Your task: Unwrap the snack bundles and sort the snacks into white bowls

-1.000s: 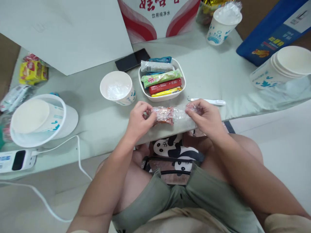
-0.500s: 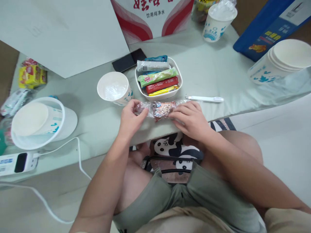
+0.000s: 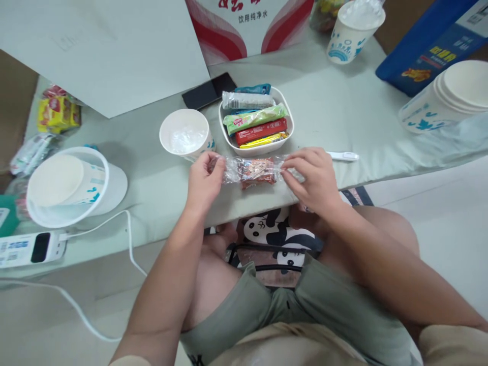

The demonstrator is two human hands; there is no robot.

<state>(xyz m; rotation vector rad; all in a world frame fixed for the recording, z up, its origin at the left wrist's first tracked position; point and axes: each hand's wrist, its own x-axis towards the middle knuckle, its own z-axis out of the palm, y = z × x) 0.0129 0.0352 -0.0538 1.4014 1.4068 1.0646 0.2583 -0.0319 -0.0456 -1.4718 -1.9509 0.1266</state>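
Note:
A shiny brown-red snack packet [image 3: 256,172] lies at the table's front edge inside a strip of clear plastic wrap [image 3: 231,172]. My left hand [image 3: 206,178] is closed, pinching the wrap's left end between thumb and fingers. At the other end, my right hand [image 3: 314,175] pinches the plastic between its fingertips. Just behind the packet sits a white tub [image 3: 290,133] of wrapped snack bars [image 3: 255,118]. A paper cup [image 3: 186,133] with clear plastic inside stands behind my left hand. Part of a white pen-like tool [image 3: 345,156] shows past my right hand, its other end hidden.
A black phone [image 3: 209,91] lies behind the tub, near a white box [image 3: 107,51]. On the left are a white bucket [image 3: 114,185] holding paper cups and a power strip [image 3: 34,249] with a cable. Stacked cups [image 3: 423,109] and a blue package [image 3: 423,56] stand right.
My right hand has moved right, off the packet and onto the wrap's end, covering more of the white tool. The strip looks straighter. The whole view has shifted slightly.

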